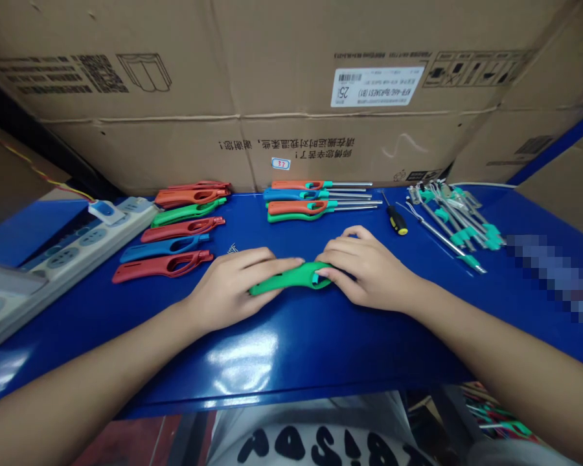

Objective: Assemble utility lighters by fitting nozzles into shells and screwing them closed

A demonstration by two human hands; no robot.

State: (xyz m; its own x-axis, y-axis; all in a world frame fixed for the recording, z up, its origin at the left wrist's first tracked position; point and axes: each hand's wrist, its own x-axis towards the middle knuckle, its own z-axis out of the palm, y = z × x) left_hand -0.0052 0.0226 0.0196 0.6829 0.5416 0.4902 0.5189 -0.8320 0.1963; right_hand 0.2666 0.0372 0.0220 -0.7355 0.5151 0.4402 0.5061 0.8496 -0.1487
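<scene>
Both of my hands hold one green lighter body (286,279) above the blue table. My left hand (238,278) is closed around its rear end, fingers along the top and thumb side below. At the front end, my right hand (364,268) grips it near the trigger opening, where a small teal trigger piece shows. Its nose is hidden behind my right fingers. Just beyond my left hand lies a small pile of screws (232,248). A screwdriver (396,219) with a black and yellow handle rests beyond my right hand.
Red, green and blue lighter shells (172,246) lie in a column at left, beside a white power strip (78,252). Finished-looking lighters with metal tubes (320,202) lie at the back. Metal tubes with teal parts (461,213) are heaped at right. Cardboard (291,84) stands behind.
</scene>
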